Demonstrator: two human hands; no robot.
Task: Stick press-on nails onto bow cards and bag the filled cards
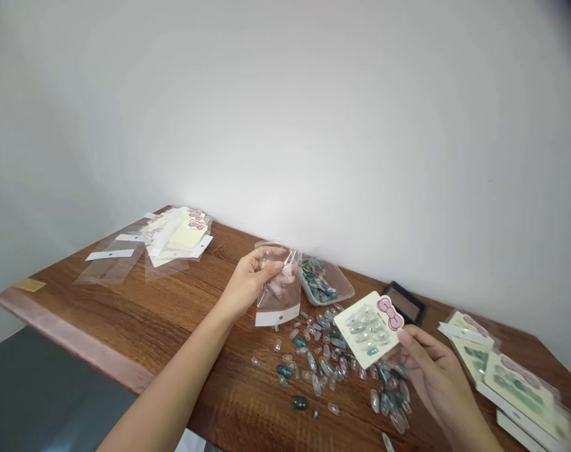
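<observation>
My left hand (261, 276) is closed on a clear plastic bag (280, 298) with a white strip along its lower edge. Between the thumb and fingers of my right hand (426, 358) is a cream card (346, 326) with a pink bow at its top corner. Rows of pale press-on nails and one teal nail sit on the card. The bag and the card are apart. Below them, many loose press-on nails (316, 383), clear, grey and teal, lie scattered over the wooden table (238, 389).
A clear plastic tub (344, 285) of teal nails stands against the wall, near a dark-framed box (410, 301). Bagged cards with green nails (521, 383) are piled at right. At far left lie more cream cards (186, 235) and empty clear bags (110, 270).
</observation>
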